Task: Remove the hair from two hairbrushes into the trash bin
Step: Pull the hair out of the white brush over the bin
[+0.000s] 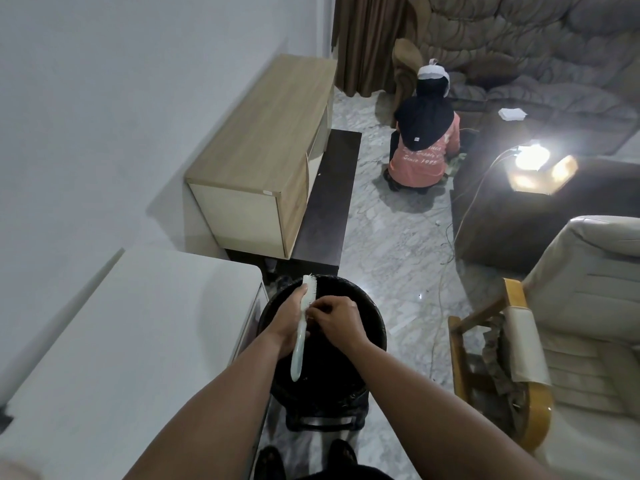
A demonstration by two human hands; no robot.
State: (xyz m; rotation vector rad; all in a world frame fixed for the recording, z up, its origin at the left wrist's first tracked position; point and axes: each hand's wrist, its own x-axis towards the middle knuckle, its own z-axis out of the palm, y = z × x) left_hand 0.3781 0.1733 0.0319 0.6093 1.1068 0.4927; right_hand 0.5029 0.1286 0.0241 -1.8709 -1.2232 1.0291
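Low in the frame, just left of centre, both hands meet over a black trash bin (322, 362) lined with a dark bag; its inside is too dark to tell what lies in it. The left hand (287, 323) is closed around a white hairbrush (304, 323), held upright-tilted with its handle pointing down toward the viewer and its bristles facing right. The right hand (337, 322) has its fingers bunched at the bristles, pinching there; whether hair is between them is too small to tell. Only this one hairbrush is in view. Touching the bin's left side stands a white cabinet (138, 334), filling the lower left. Beyond it, upper centre-left, a wooden cabinet (266, 147) sits on a dark low bench (329, 209). At the right edge stands a cream armchair (554, 341) with wooden arms. In the upper right a bright lamp (531, 157) glares beside a dark sofa, and another person (424, 140) crouches on the marble floor (391, 244), back turned
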